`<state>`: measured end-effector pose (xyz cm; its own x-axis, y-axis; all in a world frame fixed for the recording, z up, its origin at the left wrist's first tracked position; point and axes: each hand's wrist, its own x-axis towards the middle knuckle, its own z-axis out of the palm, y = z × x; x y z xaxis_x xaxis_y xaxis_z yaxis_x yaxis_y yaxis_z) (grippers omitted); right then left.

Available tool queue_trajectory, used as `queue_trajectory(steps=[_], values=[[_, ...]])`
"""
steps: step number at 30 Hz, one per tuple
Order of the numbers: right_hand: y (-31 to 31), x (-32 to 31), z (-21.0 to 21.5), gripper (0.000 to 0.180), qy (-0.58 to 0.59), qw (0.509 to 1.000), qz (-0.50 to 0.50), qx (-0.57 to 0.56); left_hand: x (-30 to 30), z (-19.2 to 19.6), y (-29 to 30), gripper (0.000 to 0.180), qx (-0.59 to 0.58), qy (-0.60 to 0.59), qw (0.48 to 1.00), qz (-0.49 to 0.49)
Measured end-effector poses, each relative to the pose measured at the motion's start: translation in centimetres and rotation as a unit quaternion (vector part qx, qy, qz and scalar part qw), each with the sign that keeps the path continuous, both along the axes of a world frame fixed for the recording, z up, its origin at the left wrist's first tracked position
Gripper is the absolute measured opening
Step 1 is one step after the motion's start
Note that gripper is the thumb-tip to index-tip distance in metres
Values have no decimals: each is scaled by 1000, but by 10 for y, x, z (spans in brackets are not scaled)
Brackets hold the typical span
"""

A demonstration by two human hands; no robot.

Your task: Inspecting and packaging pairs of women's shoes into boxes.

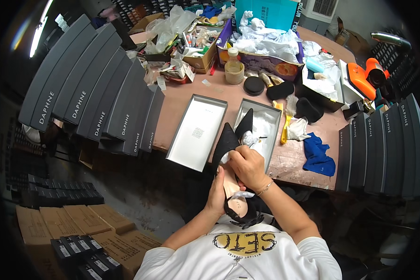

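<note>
A black pointed-toe shoe (225,139) with a pale insole is held in front of my body, toe pointing away from me. My left hand (215,192) is closed around its side. Bent over the shoe's opening, my right hand (248,165) pinches white stuffing paper (225,157) at the toe part. Some fingertips are hidden behind the shoe. Another black pointed shoe (245,123) rests in an open grey shoebox (276,125) with white tissue paper (265,126). The box's lid (186,149) lies to the left, white inside up.
Stacked dark shoeboxes stand left (121,102) and right (373,154). Beyond the box are a glue bottle (234,70), a round black tin (254,86) and a purple carton (275,65) of white paper. A yellow-handled brush (285,130) and blue cloth (318,156) lie on the right.
</note>
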<state>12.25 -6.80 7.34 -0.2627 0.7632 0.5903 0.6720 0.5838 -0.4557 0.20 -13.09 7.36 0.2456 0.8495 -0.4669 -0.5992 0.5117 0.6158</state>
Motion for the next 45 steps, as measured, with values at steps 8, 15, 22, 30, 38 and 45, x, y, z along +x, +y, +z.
queue_trajectory(steps=[8, 15, 22, 30, 38, 45], values=[[9, 6, 2, 82, 156, 965, 59, -203, -1, -7, -11, 66, -41, 6, 999, -26], [18, 6, -8, 82, 190, 953, 80, -221, -51, -24, 46, 62, 62, 35, 996, -56], [-32, 28, -44, 74, -195, 909, -3, -367, -68, -1, 138, 60, 318, 336, 883, 75], [-37, 31, 13, 36, -95, 952, 142, -255, 1, -38, 83, 65, 63, 9, 997, -34], [0, 39, 52, 41, 6, 972, 66, -227, 6, -20, 54, 48, 47, -86, 995, 19], [3, -2, -7, 27, -16, 992, 97, -81, -14, -25, 2, 65, 46, -55, 996, -44]])
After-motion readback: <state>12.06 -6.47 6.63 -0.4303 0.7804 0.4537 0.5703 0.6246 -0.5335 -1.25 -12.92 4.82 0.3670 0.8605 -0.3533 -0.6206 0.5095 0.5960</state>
